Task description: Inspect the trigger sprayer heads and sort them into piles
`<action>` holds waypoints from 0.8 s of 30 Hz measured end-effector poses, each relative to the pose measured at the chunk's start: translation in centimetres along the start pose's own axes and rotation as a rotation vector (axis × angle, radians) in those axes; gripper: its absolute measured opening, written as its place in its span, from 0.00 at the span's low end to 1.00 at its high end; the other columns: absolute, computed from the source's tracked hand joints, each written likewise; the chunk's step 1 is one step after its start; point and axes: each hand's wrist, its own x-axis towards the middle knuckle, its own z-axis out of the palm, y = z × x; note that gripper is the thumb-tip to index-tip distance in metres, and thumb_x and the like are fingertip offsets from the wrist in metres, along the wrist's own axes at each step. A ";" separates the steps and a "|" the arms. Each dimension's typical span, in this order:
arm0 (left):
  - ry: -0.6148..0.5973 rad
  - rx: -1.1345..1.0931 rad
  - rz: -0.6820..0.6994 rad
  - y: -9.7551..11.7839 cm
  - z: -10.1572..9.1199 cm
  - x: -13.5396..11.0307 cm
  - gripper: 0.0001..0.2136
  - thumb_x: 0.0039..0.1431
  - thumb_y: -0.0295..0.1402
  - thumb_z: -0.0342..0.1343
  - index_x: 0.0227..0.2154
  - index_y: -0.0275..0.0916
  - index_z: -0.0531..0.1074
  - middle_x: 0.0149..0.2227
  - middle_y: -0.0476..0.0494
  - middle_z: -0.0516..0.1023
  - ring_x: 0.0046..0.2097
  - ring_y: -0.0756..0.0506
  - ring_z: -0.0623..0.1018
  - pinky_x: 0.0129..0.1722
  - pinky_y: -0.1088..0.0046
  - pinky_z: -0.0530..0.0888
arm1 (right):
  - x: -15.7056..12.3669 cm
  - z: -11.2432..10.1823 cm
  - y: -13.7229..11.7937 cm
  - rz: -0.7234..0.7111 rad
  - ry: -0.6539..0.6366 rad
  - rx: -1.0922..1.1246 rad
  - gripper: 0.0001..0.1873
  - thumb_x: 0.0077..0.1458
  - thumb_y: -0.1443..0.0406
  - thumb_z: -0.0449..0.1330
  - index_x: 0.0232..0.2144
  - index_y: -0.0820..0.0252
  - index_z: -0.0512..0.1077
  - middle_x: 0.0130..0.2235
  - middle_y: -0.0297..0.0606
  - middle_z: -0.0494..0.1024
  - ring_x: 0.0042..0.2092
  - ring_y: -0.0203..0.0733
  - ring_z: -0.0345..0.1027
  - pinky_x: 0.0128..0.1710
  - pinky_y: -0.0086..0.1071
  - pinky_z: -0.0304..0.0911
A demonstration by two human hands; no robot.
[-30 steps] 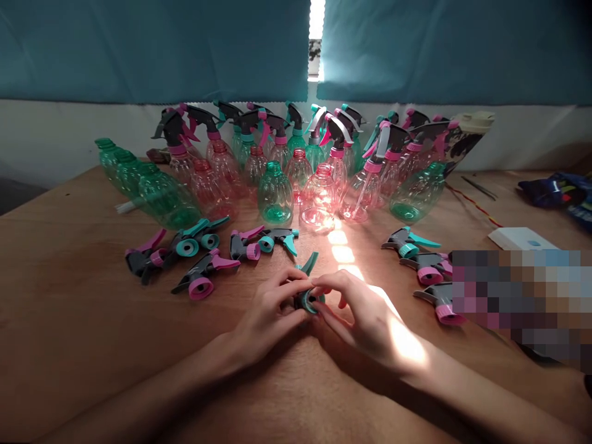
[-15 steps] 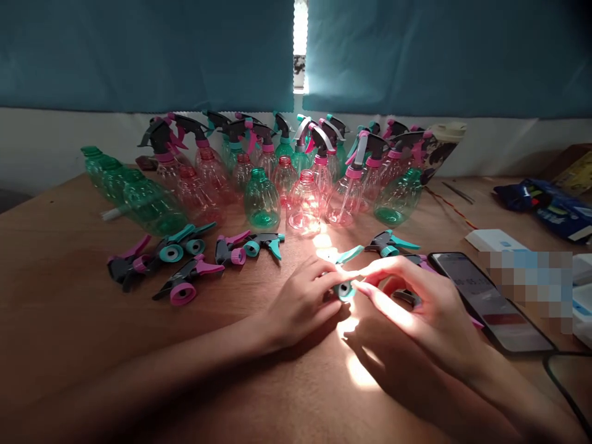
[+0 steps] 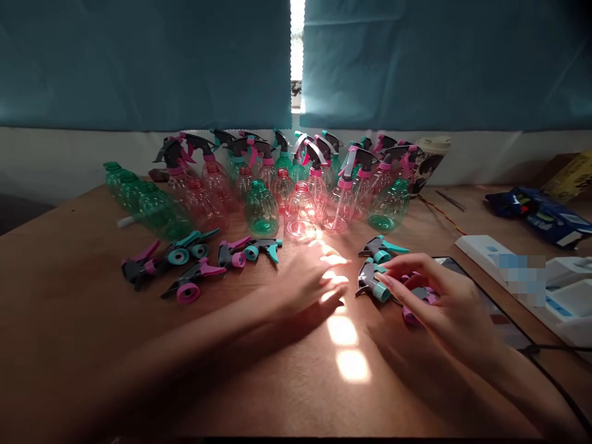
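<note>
My right hand pinches a grey and teal trigger spray head between thumb and fingertips, low over the right part of the table. Beneath and beside that hand lies a grey and pink spray head, partly hidden by the fingers. Just behind is another grey and teal spray head. My left hand, a little blurred, holds nothing, its fingers stretched out and apart in a strip of sunlight. To its left several loose spray heads lie about, among them one with a pink collar and one with a teal collar.
Behind the hands stand several green bottles and pink bottles, many with spray heads on. At right are a phone, partly covered by my hand, a white power strip, a blue packet and a cup.
The teal spray head, earlier between both hands, has moved right with my right hand. My left hand has come off it and its fingers have spread. The view has shifted slightly.
</note>
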 end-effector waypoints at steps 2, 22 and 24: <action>0.026 0.095 -0.096 -1.2 -2.3 -1.3 0.11 0.63 0.32 0.52 0.44 0.35 0.74 0.45 0.36 0.75 0.47 0.39 0.72 0.48 0.59 0.67 | -0.3 0.4 0.4 -0.028 -0.084 -0.077 0.07 0.59 0.61 0.59 0.38 0.56 0.71 0.36 0.37 0.77 0.29 0.38 0.72 0.22 0.28 0.68; 0.284 0.420 -0.444 -3.7 -7.8 -5.9 0.14 0.59 0.36 0.55 0.46 0.37 0.69 0.45 0.41 0.75 0.45 0.43 0.75 0.44 0.68 0.71 | -1.2 2.2 0.8 -0.243 -0.355 -0.543 0.04 0.59 0.63 0.57 0.34 0.57 0.71 0.37 0.40 0.76 0.38 0.45 0.70 0.36 0.37 0.67; 0.363 0.289 -0.391 -2.8 -8.3 -6.3 0.14 0.57 0.36 0.56 0.45 0.36 0.70 0.43 0.42 0.75 0.43 0.45 0.76 0.41 0.71 0.73 | -1.0 2.6 0.3 -0.212 -0.348 -0.629 0.04 0.59 0.63 0.58 0.33 0.58 0.71 0.36 0.40 0.76 0.38 0.47 0.70 0.36 0.38 0.67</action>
